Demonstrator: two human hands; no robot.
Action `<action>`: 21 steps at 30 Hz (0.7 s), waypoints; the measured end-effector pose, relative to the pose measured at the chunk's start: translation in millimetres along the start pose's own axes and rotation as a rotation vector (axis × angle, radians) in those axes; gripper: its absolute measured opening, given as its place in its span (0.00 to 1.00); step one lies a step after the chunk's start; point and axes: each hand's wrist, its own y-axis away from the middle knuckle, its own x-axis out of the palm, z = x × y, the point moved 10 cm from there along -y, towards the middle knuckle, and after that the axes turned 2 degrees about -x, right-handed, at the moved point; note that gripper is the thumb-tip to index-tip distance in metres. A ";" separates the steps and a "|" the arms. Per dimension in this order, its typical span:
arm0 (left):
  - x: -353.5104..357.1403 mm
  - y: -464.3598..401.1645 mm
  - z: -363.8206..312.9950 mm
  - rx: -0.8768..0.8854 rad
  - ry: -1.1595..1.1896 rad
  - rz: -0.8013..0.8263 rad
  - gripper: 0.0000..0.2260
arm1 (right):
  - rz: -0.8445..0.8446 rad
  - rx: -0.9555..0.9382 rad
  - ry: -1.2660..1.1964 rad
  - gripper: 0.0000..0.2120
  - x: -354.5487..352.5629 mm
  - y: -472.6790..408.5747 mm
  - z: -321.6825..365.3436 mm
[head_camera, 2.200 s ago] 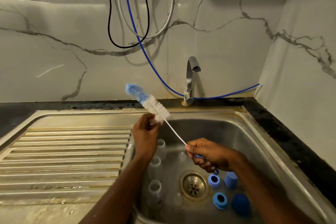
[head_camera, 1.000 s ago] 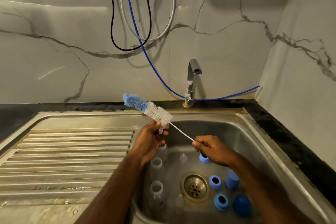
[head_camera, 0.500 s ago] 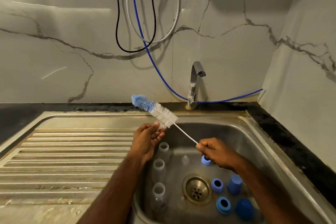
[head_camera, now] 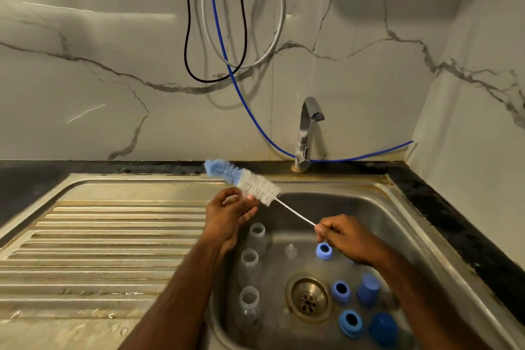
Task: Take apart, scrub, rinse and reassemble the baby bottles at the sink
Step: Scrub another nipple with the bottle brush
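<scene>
Head view: the right hand [head_camera: 345,239] pinches the twisted wire handle of a long white-and-blue bristle bottle brush [head_camera: 244,180] above the steel sink basin [head_camera: 403,224]. The left hand [head_camera: 228,214], fingers loosely curled, touches its white bristles with the fingertips. Three clear plastic baby bottles [head_camera: 250,261] stand upright in the basin below.

Open basin [head_camera: 377,224] centre between bottles [head_camera: 250,264] and blue rings [head_camera: 341,291]
</scene>
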 end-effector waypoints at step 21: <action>22.3 1.2 -1.5 0.064 -0.125 0.165 0.09 | -0.139 -0.063 0.146 0.11 -14.2 -3.3 12.8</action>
